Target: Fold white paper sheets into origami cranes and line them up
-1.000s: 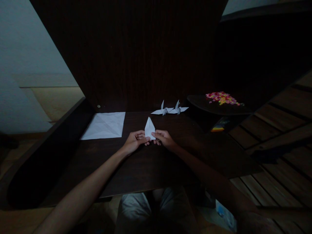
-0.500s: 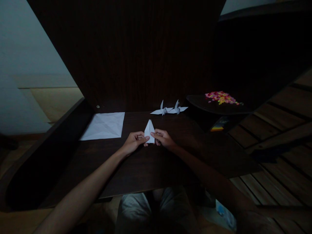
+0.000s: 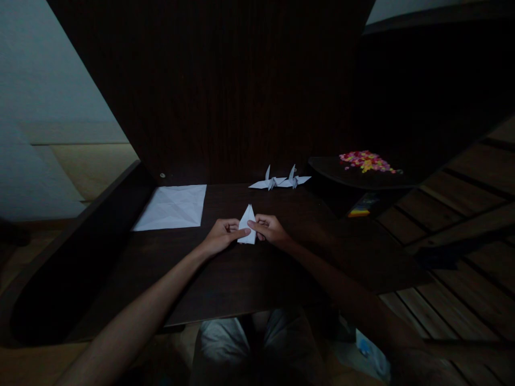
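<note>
ok so the folded paper [image 3: 245, 220] was right between the two hands, above the middle of the dark counter [image 3: 217, 292], and neither hand was nearer since both were on it. left hand [image 3: 221, 234] had its fingers clamped on the left side, thumb laid across the lower half. right hand [image 3: 274, 230] was pinched on the right side with its thumb on top too, just a bit further up toward the tip

main thing was the angle imo: the long axis ran away from the person, narrow tip pointing out and leaning a hair to the right, wide end toward their lap. tip looked split in two, tho it was pretty small and dark in there. couldn't tell if the paper touched the counter or was held just over it, and the fingertips underneath were mostly hidden

two paper birds [image 3: 271, 182] sat past the tip, a little to the right, well clear of the fingers. flat creased sheet [image 3: 173, 206] lay off to the left, apart from the left hand
</note>
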{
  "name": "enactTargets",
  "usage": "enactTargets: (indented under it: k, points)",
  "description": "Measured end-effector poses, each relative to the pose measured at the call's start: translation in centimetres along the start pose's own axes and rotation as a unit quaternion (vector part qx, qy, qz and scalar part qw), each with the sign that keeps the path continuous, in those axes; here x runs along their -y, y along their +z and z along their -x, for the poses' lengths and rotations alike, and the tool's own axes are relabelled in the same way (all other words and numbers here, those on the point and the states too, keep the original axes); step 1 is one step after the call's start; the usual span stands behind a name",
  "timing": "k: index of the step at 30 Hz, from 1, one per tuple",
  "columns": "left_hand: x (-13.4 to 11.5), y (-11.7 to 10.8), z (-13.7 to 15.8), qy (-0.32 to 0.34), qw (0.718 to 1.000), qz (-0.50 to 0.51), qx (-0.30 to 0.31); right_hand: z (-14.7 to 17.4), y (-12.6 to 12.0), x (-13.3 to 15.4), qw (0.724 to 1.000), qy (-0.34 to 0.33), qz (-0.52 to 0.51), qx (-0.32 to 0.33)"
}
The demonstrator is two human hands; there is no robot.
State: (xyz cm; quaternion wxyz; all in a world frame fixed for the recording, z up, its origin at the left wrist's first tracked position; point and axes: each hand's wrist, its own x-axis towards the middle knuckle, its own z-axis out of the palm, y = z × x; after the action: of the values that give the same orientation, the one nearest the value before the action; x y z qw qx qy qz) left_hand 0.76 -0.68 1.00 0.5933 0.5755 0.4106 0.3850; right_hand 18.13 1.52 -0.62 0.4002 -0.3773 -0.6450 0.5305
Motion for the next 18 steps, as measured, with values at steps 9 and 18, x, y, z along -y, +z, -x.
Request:
enactTargets:
  k: [9,18]
  points:
    - [0.24,-0.17,0.09,-0.01,0.996,-0.043,0.08,0.0,-0.31,0.1,0.998,0.012,-0.054,0.005]
    - [-0.32,0.06,0.28,-0.026,0.995,-0.033,0.092,-0.06,-0.29,-0.16,0.994,0.043,-0.102,0.015]
